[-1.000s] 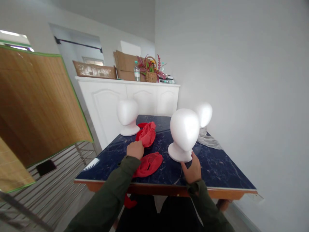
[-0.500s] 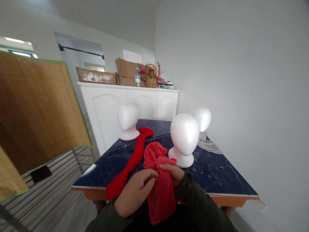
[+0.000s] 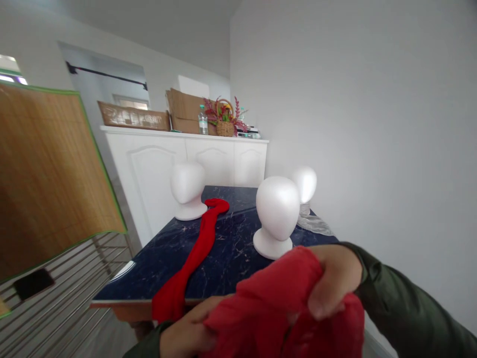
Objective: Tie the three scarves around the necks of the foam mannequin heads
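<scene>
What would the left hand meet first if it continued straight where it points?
The left hand would first meet the bunched coral-red fabric it holds, then probably the right hand; depth is unclear.

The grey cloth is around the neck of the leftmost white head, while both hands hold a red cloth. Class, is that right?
Not quite: the head camera view shows the grey cloth around the neck of the rightmost white head, not the leftmost white head. The left hand and right hand do hold a red cloth.
</scene>
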The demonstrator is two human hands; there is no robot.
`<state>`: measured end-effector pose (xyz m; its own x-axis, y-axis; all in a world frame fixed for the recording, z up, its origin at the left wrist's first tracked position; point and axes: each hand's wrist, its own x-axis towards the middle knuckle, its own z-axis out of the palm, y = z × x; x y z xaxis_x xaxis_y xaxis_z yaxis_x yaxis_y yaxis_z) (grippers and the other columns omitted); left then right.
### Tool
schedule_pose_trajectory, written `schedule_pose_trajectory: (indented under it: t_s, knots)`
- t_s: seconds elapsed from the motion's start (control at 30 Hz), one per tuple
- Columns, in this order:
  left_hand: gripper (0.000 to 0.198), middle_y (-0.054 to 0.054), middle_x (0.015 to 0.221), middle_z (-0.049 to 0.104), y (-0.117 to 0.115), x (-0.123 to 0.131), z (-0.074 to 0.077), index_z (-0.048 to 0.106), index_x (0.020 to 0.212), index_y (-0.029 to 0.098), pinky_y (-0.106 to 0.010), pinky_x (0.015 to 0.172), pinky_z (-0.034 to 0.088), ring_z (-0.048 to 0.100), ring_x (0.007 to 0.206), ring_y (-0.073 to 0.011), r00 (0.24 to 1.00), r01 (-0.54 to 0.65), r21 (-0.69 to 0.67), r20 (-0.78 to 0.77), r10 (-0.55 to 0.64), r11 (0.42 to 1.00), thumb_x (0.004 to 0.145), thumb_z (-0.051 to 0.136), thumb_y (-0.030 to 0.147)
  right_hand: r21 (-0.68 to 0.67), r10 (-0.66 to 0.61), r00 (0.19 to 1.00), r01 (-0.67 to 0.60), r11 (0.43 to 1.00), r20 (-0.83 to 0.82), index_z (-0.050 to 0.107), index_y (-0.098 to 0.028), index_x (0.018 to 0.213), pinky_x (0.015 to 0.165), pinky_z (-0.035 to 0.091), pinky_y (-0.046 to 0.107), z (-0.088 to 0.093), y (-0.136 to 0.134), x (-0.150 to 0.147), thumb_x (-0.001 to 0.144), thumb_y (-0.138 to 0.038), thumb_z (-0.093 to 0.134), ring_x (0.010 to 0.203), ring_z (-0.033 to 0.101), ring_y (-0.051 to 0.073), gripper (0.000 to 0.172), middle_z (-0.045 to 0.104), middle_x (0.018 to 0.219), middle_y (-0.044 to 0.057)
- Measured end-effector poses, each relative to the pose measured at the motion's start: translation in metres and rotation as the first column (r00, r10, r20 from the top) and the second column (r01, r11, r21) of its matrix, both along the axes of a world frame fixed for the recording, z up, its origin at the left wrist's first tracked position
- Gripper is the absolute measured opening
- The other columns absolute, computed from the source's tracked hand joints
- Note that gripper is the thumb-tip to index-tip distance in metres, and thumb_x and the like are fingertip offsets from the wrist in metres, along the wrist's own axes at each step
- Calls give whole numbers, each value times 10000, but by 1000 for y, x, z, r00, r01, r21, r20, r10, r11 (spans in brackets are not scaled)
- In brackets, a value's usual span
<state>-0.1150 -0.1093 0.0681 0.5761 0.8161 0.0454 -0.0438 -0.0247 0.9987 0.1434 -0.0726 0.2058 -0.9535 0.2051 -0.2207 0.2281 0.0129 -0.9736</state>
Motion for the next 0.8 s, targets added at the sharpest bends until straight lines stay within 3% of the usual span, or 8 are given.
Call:
schedule_pose_trajectory:
  t_s: [0.1, 0.2, 0.3, 0.43, 0.5, 0.6, 0.7, 0.8]
  knots:
    - [375, -24, 1019, 637, 0, -11, 21, 616, 1033, 300, -397, 871, 423, 570, 954, -261, 983, -104, -110, 138, 119, 988, 685, 569, 431, -20, -330, 944, 331, 944, 15, 559, -95, 659, 287, 239, 138, 11, 23, 35, 734, -374, 609, 314, 370, 24, 293, 534, 487, -16]
    - [284, -27, 925, 612, 10, -11, 54, 594, 935, 198, -325, 818, 435, 562, 867, -203, 982, -121, 81, -138, 131, 989, 710, 574, 370, 26, -520, 851, 519, 854, 73, 570, -89, 721, 269, 211, 145, 8, 44, 53, 723, -413, 604, 301, 388, 31, 325, 613, 571, 33]
    - [260, -1, 899, 605, 19, -12, 79, 582, 899, 180, -267, 772, 433, 546, 848, -185, 880, 28, 257, -464, 98, 966, 656, 603, 271, 77, -598, 794, 593, 802, 108, 567, -103, 761, 265, 207, 150, 3, 49, 60, 714, -456, 596, 282, 382, 38, 358, 616, 547, 27]
    - [318, 6, 909, 637, 20, -20, 87, 615, 915, 186, -245, 736, 447, 562, 828, -194, 779, 339, 103, -588, -218, 935, 598, 612, 212, 151, -624, 775, 607, 780, 106, 529, -137, 662, 257, 182, 154, 7, 42, 70, 743, -486, 555, 250, 332, 46, 360, 488, 364, -33]
    - [203, 14, 834, 642, 18, -22, 86, 632, 828, 179, -225, 680, 445, 565, 755, -176, 745, 377, 71, -616, -257, 923, 636, 579, 219, 195, -624, 773, 599, 777, 114, 534, -142, 651, 260, 176, 158, 11, 43, 78, 758, -491, 538, 246, 316, 48, 366, 455, 332, -41]
    - [196, 20, 760, 631, 15, -22, 86, 629, 761, 185, -205, 649, 427, 555, 707, -155, 736, 195, 205, -677, -5, 959, 763, 457, 279, 284, -593, 785, 535, 795, 181, 541, -144, 587, 263, 193, 166, 13, 48, 89, 786, -512, 495, 248, 305, 49, 422, 440, 317, -31]
    - [231, 24, 896, 641, 12, -23, 89, 635, 862, 223, -222, 798, 407, 553, 852, -169, 761, 4, 400, -596, 257, 916, 792, 424, 285, 369, -539, 789, 427, 826, 295, 538, -149, 515, 265, 215, 165, 8, 50, 94, 799, -552, 453, 249, 298, 42, 500, 421, 310, -23]
    - [200, -4, 901, 641, 10, -27, 89, 624, 829, 204, -257, 814, 417, 552, 865, -188, 830, -158, 402, -441, 342, 902, 759, 497, 342, 398, -528, 783, 393, 829, 328, 590, -128, 573, 273, 214, 160, 1, 43, 92, 778, -602, 442, 250, 289, 37, 537, 403, 313, -36]
